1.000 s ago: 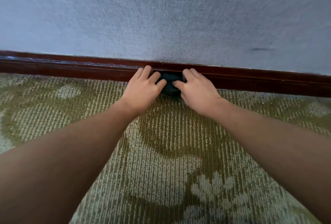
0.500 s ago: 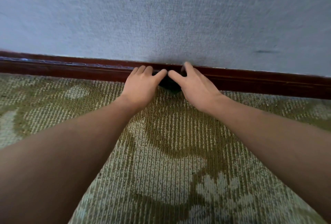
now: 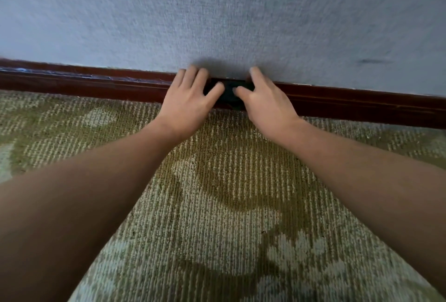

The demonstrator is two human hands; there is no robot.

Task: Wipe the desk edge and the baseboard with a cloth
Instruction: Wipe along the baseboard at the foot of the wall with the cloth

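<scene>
At the baseboard, left hand and right hand press the cloth.

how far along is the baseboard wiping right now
Done: nothing shows as finished, and no desk is in view. In hand: the left hand and right hand press a small dark cloth against the dark red wooden baseboard. Left: long stretches of baseboard run to both sides, and the left stretch shows pale streaks along its top, so most of it likely remains.
</scene>
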